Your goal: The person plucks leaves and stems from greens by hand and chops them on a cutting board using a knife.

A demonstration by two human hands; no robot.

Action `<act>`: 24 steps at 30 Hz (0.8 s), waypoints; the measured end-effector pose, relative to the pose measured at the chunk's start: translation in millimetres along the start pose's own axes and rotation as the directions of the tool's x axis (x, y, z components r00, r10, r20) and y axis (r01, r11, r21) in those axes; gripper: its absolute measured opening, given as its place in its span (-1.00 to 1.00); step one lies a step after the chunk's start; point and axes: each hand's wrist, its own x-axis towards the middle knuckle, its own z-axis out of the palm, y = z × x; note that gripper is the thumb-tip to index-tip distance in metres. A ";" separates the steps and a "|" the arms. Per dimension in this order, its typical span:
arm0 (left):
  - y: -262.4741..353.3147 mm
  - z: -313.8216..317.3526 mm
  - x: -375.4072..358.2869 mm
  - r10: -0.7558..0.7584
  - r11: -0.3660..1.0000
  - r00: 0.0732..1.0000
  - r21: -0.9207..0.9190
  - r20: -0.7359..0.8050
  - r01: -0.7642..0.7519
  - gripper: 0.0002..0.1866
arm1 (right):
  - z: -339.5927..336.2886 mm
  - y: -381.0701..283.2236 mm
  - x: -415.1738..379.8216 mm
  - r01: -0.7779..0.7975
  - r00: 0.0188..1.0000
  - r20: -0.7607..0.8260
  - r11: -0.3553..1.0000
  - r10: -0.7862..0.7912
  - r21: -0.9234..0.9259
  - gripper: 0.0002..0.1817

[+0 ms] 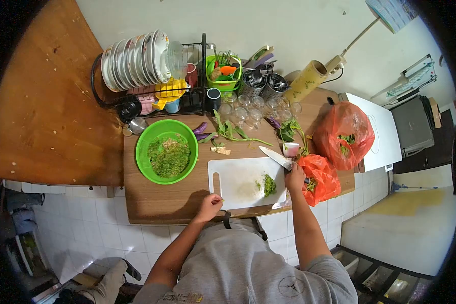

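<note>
A white cutting board (238,175) lies on the wooden table in front of me, with a small heap of chopped greens (269,185) on its right half. My right hand (295,178) is closed around the handle of a kitchen knife (276,158), whose blade points up and left over the board's right corner. At the board's lower left corner is my left hand (210,206), its fingers pinched together; a tiny greenish bit may show at the fingertips. To the left, a green plastic basket (142,160) holds more chopped greens.
Red plastic bags (321,177) with leaves stand at the right. Purple eggplants (203,136), leafy stems (233,133) and glass mugs (245,114) lie behind the board. A dish rack (204,76) with plates stands at the back left. Another person's leg (109,283) shows lower left.
</note>
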 end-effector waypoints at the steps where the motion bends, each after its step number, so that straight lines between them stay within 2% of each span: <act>1: 1.0 -0.2 -0.2 0.000 1.000 1.000 0.001 -0.001 0.000 -0.91 | 0.2 -0.1 0.5 0.000 1.000 0.000 1.000 0.000 0.001 -0.50; 3: 2.1 0.4 0.0 -0.013 1.000 1.000 -0.027 -0.009 0.013 -0.91 | 0.5 1.2 2.1 -0.045 0.998 0.052 0.999 0.046 -0.025 -0.52; 10: 3.3 1.8 -0.6 -0.002 1.000 1.000 -0.018 -0.018 0.001 -0.92 | -0.6 1.7 3.6 -0.064 0.997 0.042 0.998 0.065 -0.014 -0.51; 12: 3.6 1.8 -0.3 -0.005 0.999 1.000 -0.035 -0.022 0.005 -0.92 | -2.8 2.0 4.0 -0.109 0.988 0.107 0.994 0.107 0.008 -0.42; 16: 8.4 1.9 -1.6 -0.008 1.000 1.000 -0.012 -0.029 0.007 -0.92 | -4.0 0.6 3.1 -0.117 0.987 0.111 0.993 0.118 -0.007 -0.44; 24: 11.7 1.6 -3.6 -0.002 0.996 1.000 -0.087 -0.014 0.000 -0.94 | -0.2 4.0 1.7 -0.086 0.992 0.089 0.996 0.087 -0.022 -0.46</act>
